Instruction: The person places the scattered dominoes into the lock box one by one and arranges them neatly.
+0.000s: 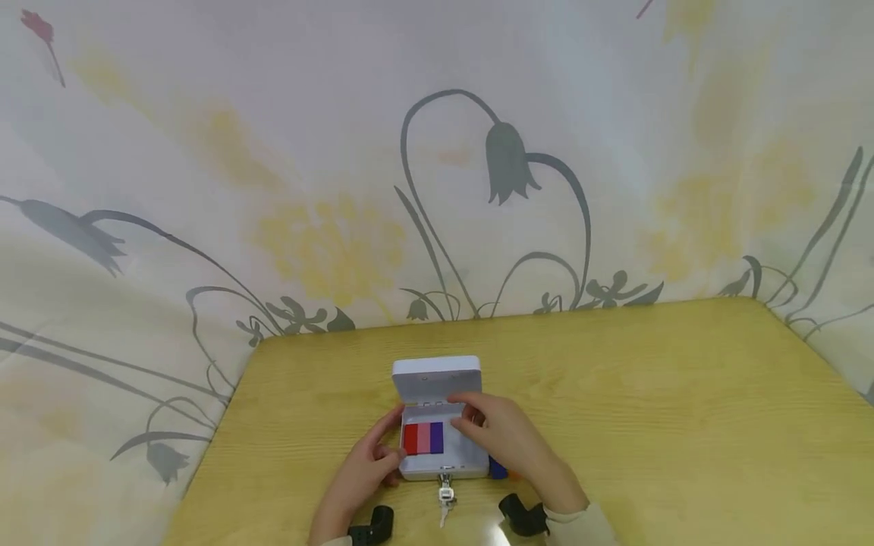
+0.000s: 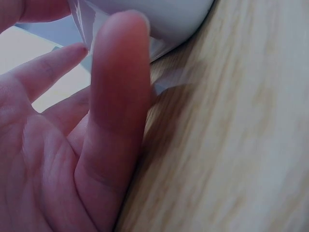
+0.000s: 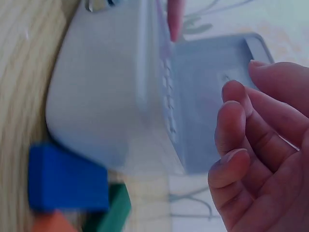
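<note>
A small white metal cash box [image 1: 413, 476] stands on the table with its lid [image 1: 437, 370] raised at the back. Keys [image 1: 446, 495] hang from the lock at the front. Inside, a red block [image 1: 410, 440], a pink block [image 1: 424, 438] and a purple block [image 1: 437, 437] lie side by side at the left. My left hand [image 1: 362, 466] rests along the box's left side, fingertips against the wall. Over the right part of the box hovers my right hand [image 1: 508, 432], thumb and index finger apart, fingers loosely bent, nothing between them.
Just outside the box's right wall lie a blue block [image 3: 67, 179], a green block [image 3: 116, 208] and an orange block [image 3: 54, 223], partly hidden by my right hand in the head view. A flower-patterned cloth [image 1: 341, 152] hangs behind the wood-grain table [image 1: 655, 394].
</note>
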Action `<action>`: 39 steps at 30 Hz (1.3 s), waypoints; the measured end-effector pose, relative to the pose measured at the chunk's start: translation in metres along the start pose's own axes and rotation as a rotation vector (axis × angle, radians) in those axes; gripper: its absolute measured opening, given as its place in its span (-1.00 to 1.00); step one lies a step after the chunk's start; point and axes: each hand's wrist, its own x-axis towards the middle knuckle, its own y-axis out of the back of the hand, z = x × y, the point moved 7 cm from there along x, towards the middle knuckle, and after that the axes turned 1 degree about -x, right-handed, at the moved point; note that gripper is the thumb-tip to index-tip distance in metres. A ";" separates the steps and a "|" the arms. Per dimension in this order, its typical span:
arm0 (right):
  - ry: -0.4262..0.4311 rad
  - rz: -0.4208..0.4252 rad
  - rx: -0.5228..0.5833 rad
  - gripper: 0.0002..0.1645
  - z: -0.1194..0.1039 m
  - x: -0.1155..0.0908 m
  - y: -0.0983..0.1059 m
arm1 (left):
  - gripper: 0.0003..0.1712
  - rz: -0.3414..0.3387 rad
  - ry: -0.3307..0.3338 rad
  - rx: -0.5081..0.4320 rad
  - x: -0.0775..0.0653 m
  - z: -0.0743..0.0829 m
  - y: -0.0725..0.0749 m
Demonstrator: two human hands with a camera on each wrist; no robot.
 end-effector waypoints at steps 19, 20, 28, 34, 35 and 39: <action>-0.157 0.078 -0.028 -0.64 0.043 -0.052 0.029 | -0.24 -0.004 0.030 -0.023 -0.009 0.008 -0.008; -0.153 0.081 -0.033 -0.64 0.044 -0.052 0.029 | -0.24 -0.002 0.027 -0.021 -0.008 0.009 -0.007; -0.163 0.068 -0.047 -0.59 0.051 -0.050 0.026 | -0.26 0.007 0.003 -0.025 0.001 -0.003 0.000; -0.222 0.050 -0.040 -0.57 0.059 -0.050 0.027 | -0.25 0.015 -0.027 -0.016 -0.001 0.000 0.002; -0.231 0.040 -0.042 -0.56 0.061 -0.051 0.027 | -0.25 0.014 -0.027 -0.016 -0.002 0.000 0.002; -0.260 -0.008 -0.054 -0.50 0.067 -0.054 0.026 | -0.26 0.019 -0.025 -0.022 -0.003 -0.002 0.002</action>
